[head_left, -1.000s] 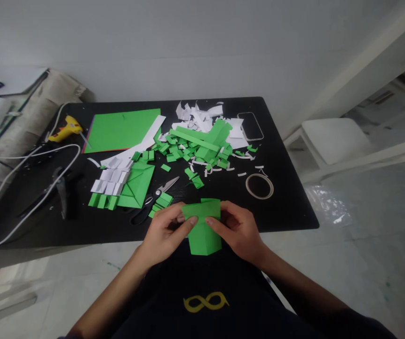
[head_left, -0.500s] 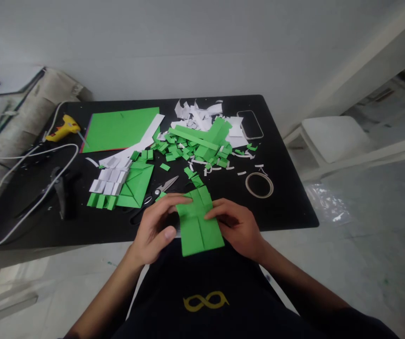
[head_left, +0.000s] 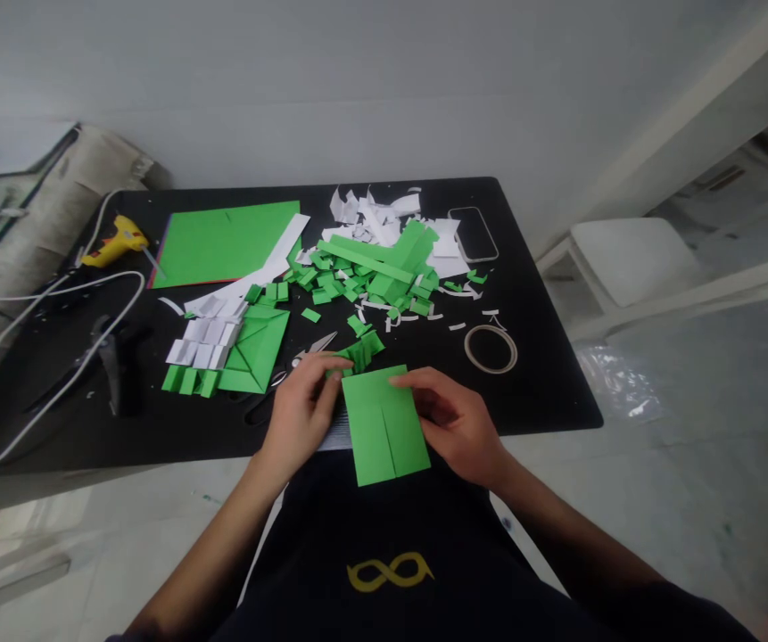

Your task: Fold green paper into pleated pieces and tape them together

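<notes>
A flat piece of folded green paper (head_left: pixel 387 428) with a seam down its lower middle is tilted towards me, just past the table's near edge. My right hand (head_left: pixel 460 428) pinches its right side, thumb behind and index finger on the front. My left hand (head_left: pixel 307 401) is closed at the paper's upper left, its fingertips on a small folded green paper piece (head_left: pixel 362 352). Part of that piece is hidden by the fingers. Scissors (head_left: pixel 317 346) lie partly covered behind my left hand.
On the black table (head_left: pixel 437 392) are a pile of small green folded pieces (head_left: pixel 336 281), white paper scraps (head_left: pixel 376 218), a tape ring (head_left: pixel 491 348) and green sheets (head_left: pixel 223 241). A yellow glue gun (head_left: pixel 116 242) and a looping white cable (head_left: pixel 55 290) occupy the left.
My left hand has moved off the face of the green paper to the small folded piece behind it. The top of the paper, covered before, now shows bare.
</notes>
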A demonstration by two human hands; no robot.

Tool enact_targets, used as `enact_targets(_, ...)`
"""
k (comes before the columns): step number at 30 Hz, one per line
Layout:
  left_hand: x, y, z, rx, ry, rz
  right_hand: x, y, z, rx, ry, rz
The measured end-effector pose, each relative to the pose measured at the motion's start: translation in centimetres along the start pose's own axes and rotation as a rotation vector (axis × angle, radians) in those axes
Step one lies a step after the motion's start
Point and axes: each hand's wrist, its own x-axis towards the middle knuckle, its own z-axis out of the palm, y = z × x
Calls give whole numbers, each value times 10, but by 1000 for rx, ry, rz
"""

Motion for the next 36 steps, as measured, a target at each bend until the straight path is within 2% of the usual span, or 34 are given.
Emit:
enact_targets(4,3,-2,6,153,-96,120,2,1,0,5,9,-7)
enact_targets(8,1,12,-1,220,-30,107,3,4,-1,-16,59,-42)
enact_targets(11,-6,24,-11,16,-26,125,3,5,-3,-68,86,-81)
enact_targets(14,-14,31,-18,-245,-134,115,2,5,-3,-157,107,-113)
enact_targets(17,-18,32,-17,-334,-189,84,2,4,-3,-186,124,-121)
enact_targets(21,-15,34,-8,-346,-129,46,2,1,-1,-157,112,-93)
enact_targets(26,-9,38,-3,-240,-7,102,4,-2,-1,-198,93,-124)
enact_targets(30,-6,41,-3,-234,5,95,8,-4,0,-236,121,-129)
enact_targets(36,-3,40,-3,-231,20,-54,13,-10,6,-129,156,74)
